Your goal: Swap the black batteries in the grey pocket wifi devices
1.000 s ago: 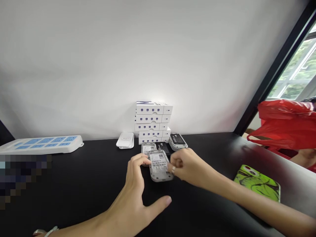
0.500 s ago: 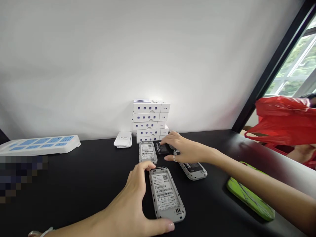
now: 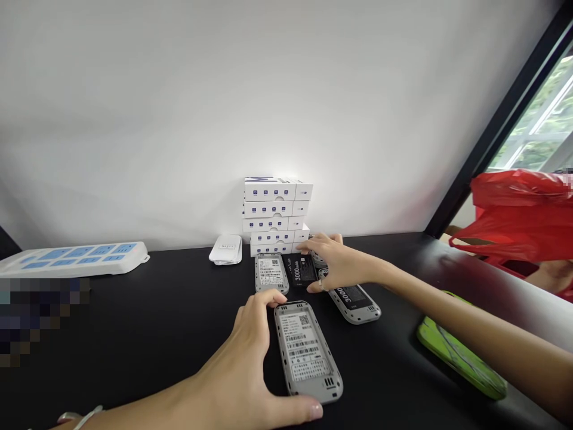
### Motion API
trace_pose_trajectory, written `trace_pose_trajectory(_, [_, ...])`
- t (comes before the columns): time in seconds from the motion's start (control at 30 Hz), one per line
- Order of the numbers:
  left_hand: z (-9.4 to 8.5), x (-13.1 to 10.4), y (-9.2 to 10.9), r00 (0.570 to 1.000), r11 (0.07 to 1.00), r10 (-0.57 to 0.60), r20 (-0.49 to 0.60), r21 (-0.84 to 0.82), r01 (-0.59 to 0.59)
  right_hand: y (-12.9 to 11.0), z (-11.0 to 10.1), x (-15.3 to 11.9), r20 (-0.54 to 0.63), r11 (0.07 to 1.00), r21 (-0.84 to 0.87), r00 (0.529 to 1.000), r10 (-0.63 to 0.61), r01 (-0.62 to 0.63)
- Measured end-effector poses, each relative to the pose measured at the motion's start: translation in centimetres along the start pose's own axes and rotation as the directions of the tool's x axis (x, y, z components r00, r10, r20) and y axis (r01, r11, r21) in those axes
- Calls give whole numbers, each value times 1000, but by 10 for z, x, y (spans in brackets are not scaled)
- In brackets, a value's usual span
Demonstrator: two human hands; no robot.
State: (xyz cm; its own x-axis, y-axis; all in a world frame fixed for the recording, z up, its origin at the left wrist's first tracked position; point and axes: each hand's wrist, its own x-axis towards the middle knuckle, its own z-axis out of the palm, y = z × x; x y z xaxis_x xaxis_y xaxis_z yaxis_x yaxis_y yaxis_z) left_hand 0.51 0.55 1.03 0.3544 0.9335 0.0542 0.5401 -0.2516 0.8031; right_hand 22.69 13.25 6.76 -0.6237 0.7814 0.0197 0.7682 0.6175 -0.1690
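A grey phone-like device (image 3: pixel 308 346) with its back off lies on the black table, its battery bay bare and a printed label inside. My left hand (image 3: pixel 255 358) curves around its left side, index finger at the top edge and thumb at the bottom edge. Farther off, my right hand (image 3: pixel 335 260) reaches over a black 3000mAh battery (image 3: pixel 307 270), fingers at its far edge and thumb near its front edge. Another battery shows partly beneath it. Left of these lies a second bare device (image 3: pixel 271 273); a device with a battery inside (image 3: pixel 356 301) sits under my right wrist.
White boxes (image 3: pixel 271 209) stand stacked against the wall, with white covers (image 3: pixel 226 249) to their left. A power strip (image 3: pixel 80 258) lies at far left. On the right are a green case (image 3: pixel 461 358) and a red plastic bag (image 3: pixel 523 215) beyond the table edge.
The top battery has shifted slightly right under my right hand, uncovering part of another one. My left hand stays around the bare device. The view has moved a little.
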Motion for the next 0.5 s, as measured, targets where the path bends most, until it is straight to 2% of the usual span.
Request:
trace_pose_trajectory(0.1, [-1, 1, -2, 999, 1000, 5, 42, 19, -6, -13, 1, -18, -50, 997, 82, 999, 11, -7])
trace_pose_trajectory(0.17, [-2, 1, -2, 999, 1000, 10, 49, 11, -10, -26, 4, -29, -13, 983, 183, 1000, -26, 28])
trace_pose_trajectory(0.33, [3, 1, -2, 997, 999, 38, -64, -30, -40, -47, 14, -44, 100, 932, 360, 992, -74, 33])
trace_pose_trajectory(0.5, [6, 0, -2, 998, 999, 20, -64, -23, -21, -50, 17, -51, 101, 907, 414, 987, -128, 75])
